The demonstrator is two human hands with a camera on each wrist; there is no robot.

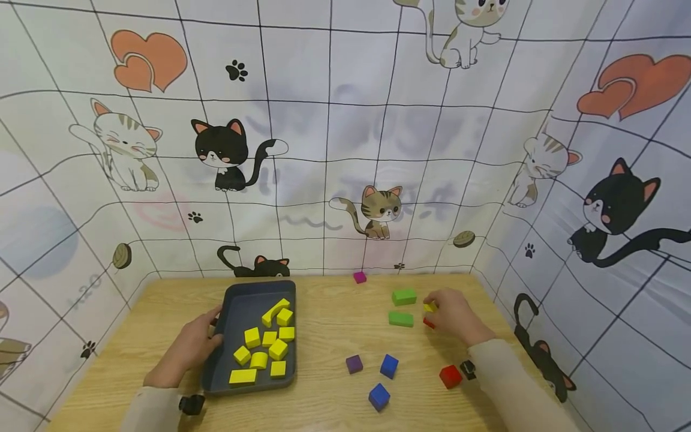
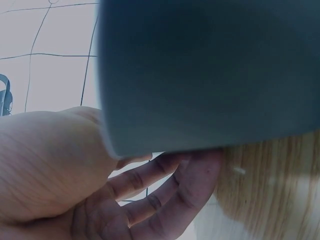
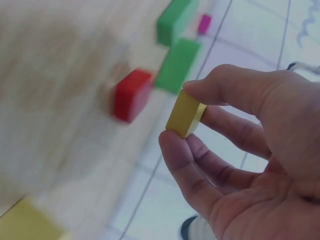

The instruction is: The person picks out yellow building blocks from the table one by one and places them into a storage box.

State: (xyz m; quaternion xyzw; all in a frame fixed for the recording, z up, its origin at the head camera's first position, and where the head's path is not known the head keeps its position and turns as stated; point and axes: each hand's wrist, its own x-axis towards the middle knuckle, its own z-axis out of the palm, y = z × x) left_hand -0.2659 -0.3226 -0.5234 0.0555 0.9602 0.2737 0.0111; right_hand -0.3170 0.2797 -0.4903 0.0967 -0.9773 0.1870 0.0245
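My left hand [image 1: 190, 346] grips the left side of a dark grey tray [image 1: 237, 309], with the thumb at its rim. The left wrist view shows the fingers under the tray's edge. Several yellow blocks [image 1: 269, 339], including an arch [image 1: 275, 312], lie in the tray. On the right, my right hand [image 1: 457, 313] pinches a small yellow block [image 3: 184, 115] between thumb and fingertips, above the table. A red block [image 3: 132, 95] lies beneath that hand, beside two green blocks [image 1: 403, 297]. Another yellow piece [image 3: 30, 222] shows at the corner of the right wrist view.
Two blue cubes [image 1: 379, 396], a purple cube [image 1: 354, 363] and a red cube [image 1: 450, 377] lie on the wooden table [image 1: 324, 330]. A magenta block [image 1: 360, 277] sits at the far edge. Cat-print cloth [image 1: 302, 150] hangs behind and on both sides.
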